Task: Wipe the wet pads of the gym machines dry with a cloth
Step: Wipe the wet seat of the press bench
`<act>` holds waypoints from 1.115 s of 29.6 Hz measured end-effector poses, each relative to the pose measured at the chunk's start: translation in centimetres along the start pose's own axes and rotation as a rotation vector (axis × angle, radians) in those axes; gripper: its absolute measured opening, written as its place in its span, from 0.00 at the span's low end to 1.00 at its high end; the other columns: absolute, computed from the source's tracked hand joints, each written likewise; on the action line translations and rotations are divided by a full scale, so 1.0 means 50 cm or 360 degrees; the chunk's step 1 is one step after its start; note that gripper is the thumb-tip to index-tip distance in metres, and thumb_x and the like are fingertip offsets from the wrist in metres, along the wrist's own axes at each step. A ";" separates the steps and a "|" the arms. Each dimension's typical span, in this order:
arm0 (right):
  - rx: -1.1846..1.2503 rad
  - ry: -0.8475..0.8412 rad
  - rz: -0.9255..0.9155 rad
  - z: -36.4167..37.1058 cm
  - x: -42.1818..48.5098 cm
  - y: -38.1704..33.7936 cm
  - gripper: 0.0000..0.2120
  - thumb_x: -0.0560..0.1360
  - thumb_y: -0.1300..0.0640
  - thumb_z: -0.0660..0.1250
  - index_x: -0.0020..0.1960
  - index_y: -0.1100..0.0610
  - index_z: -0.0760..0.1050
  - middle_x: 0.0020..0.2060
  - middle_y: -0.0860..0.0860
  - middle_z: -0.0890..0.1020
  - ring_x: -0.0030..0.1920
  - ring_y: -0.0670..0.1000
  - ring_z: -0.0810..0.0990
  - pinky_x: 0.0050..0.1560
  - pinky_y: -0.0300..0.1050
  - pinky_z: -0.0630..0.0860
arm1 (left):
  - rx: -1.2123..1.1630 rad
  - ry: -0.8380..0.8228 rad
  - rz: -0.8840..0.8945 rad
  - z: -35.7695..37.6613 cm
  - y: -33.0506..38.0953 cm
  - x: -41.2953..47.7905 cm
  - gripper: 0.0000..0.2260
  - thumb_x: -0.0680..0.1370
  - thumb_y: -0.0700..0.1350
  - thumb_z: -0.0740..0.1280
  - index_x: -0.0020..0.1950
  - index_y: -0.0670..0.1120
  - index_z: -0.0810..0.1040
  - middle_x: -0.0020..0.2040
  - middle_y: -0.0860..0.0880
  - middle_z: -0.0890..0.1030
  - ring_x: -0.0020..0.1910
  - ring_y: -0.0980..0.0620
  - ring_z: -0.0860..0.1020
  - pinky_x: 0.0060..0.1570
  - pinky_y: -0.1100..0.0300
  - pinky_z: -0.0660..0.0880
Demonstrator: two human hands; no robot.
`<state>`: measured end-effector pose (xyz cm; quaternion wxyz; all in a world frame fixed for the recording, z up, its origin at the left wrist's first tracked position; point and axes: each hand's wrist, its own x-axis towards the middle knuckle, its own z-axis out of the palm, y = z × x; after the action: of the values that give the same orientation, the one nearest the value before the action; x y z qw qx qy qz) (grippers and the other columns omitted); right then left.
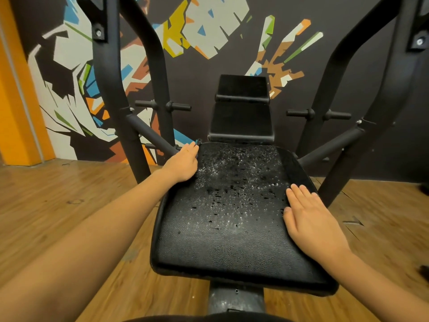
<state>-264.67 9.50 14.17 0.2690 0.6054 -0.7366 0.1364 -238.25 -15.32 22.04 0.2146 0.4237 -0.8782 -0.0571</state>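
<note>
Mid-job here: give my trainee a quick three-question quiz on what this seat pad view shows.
1. True or false: the seat pad is already dry.
2. Where does the right hand lie? A) on the backrest B) flat on the pad's right side C) on the floor
3. Fill in: the left hand is at the pad's far ____ corner.
Key: 1 false, droplets cover its middle and far part; 2 B; 3 left.

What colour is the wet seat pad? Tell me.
The seat pad is black, beaded with droplets; head view.
</note>
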 end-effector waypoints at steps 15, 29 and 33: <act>0.0031 0.0009 -0.0001 -0.004 0.000 0.000 0.32 0.80 0.46 0.45 0.75 0.63 0.70 0.73 0.59 0.72 0.75 0.58 0.68 0.76 0.56 0.62 | -0.0054 -0.0011 0.0057 -0.008 0.012 -0.070 0.18 0.84 0.37 0.55 0.75 0.35 0.65 0.77 0.40 0.63 0.77 0.41 0.61 0.73 0.52 0.58; 0.0015 0.0001 -0.0017 -0.005 0.000 0.001 0.32 0.80 0.47 0.46 0.74 0.65 0.71 0.72 0.61 0.73 0.74 0.61 0.69 0.75 0.58 0.65 | -0.0071 0.0069 0.0016 0.006 0.018 -0.145 0.22 0.86 0.38 0.53 0.80 0.38 0.57 0.83 0.42 0.51 0.82 0.44 0.48 0.77 0.56 0.47; 0.0025 0.0003 -0.0018 -0.004 -0.002 0.002 0.32 0.80 0.47 0.46 0.74 0.65 0.71 0.72 0.61 0.73 0.74 0.61 0.69 0.75 0.59 0.65 | -0.0071 0.0132 -0.0001 0.022 0.016 -0.185 0.21 0.86 0.39 0.54 0.79 0.37 0.59 0.83 0.41 0.51 0.82 0.44 0.47 0.77 0.55 0.47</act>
<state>-264.68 9.68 14.30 0.2657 0.6114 -0.7319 0.1412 -234.21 -7.77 18.24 0.2601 0.4211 -0.8669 -0.0590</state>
